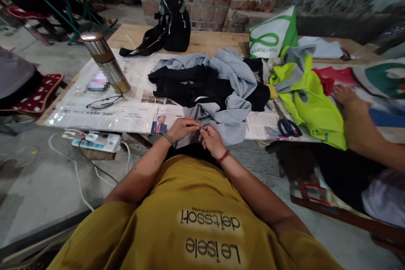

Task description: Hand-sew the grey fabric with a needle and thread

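My left hand (182,129) and my right hand (211,139) meet at the near table edge, fingertips almost touching. Both are closed in a pinch. A grey garment (223,120) spreads beyond and beneath them, and a fold of it hangs below my left hand, which grips its edge. Whatever sits between my right fingertips is too small to make out. A black garment (193,86) lies bunched over the grey cloth. To the right, dark-handled scissors (288,127) rest on the newspaper-covered table (134,114).
Left on the table stand a steel flask (109,65) and glasses (106,101). A black bag (177,23) and a green-white bag (272,36) are behind. A yellow-green garment (311,101) lies right, beside another person's arm (367,126). A power strip (98,140) hangs below the left edge.
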Available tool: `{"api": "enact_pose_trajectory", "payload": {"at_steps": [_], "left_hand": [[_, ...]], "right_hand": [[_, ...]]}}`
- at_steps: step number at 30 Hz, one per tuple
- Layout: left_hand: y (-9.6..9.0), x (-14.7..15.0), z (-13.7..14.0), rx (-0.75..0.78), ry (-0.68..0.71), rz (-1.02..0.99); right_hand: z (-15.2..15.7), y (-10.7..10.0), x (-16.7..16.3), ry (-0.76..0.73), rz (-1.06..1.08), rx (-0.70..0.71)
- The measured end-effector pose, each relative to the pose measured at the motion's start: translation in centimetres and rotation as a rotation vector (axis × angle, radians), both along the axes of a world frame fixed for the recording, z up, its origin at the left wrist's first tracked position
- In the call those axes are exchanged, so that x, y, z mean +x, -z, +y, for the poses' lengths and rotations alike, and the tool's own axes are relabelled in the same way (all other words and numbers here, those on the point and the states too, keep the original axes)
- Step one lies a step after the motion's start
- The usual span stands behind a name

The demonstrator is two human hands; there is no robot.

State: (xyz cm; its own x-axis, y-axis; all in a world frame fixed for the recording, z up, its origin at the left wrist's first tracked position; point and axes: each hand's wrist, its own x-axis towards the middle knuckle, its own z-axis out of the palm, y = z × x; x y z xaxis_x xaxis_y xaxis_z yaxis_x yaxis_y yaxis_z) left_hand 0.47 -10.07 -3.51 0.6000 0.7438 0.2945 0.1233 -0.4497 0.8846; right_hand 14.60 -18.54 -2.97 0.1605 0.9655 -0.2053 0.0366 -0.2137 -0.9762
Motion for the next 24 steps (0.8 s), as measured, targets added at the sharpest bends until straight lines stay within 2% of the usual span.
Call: {"api": "enact_pose_trajectory", "payload": {"at_steps": [3,8,16,18,20,22,24], "left_hand": [[0.1,0.1,-0.2,0.041,0.009,0.015],[0.1,0.0,-0.2,0.067,-0.092,0.093],[1.0,0.2,-0.1,0.144,-0.048,0.052],[1.2,0.2,-0.1,0.161,-0.076,0.042],[1.3,0.2,-0.2,0.173,-0.102,0.031],[1.3,0.3,-0.3,0.182,-0.110,0.027],[1.3,0.3,-0.3,0.189,-0.117,0.028]], "right_hand": [[0.3,0.1,0.1,0.004,0.000,0.027],[0.6,0.2,0.1,0.001,0.033,0.037],[1.0,0.2,0.1,0.049,-0.030,0.050],[0.6,-0.3,0.6,-0.005,-0.129,0.048],[-0.1,-1.2,1.7,-0.065,-0.320,0.100],[-0.6,-2.4,3.0,-0.062,-0.559,0.244],[-0.7,-3.4,4.2,0.021,-0.736,0.402]]}}
